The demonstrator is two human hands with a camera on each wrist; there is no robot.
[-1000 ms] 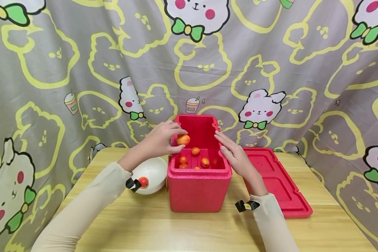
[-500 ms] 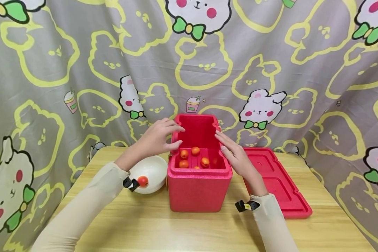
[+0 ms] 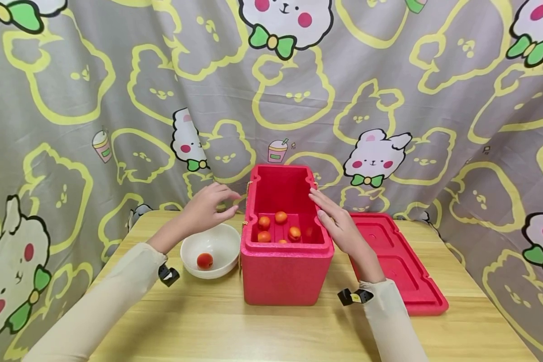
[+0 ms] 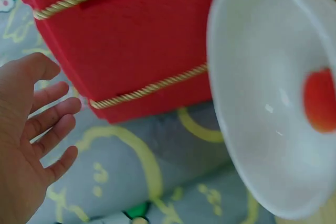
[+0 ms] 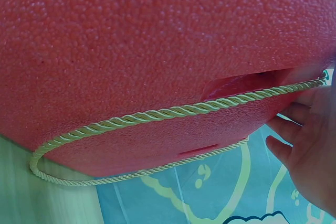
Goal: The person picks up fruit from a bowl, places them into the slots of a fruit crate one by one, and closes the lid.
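A red foam box [image 3: 287, 276] stands uncovered in the head view, with several orange apricots [image 3: 280, 217] on its floor. My left hand [image 3: 208, 208] hovers above the white bowl [image 3: 190, 266], left of the box, its fingers loosely bent around nothing. One apricot [image 3: 204, 260] lies in that bowl; the left wrist view shows this apricot [image 4: 320, 100] cut off at the frame edge. My right hand [image 3: 339, 223] rests on the box's right rim with its fingers stretched out. In the right wrist view, part of the right hand [image 5: 310, 150] shows beside the box wall.
A red lid [image 3: 402, 266] lies flat on the wooden table [image 3: 280, 332], right of the box. Gold rope [image 5: 173, 111] loops along the box's side. Behind the table hangs a grey patterned curtain [image 3: 217, 100].
One second ago my left hand held an apricot over the box. It let the apricot drop inside, then drew back left to above the bowl. My right hand stays on the rim.
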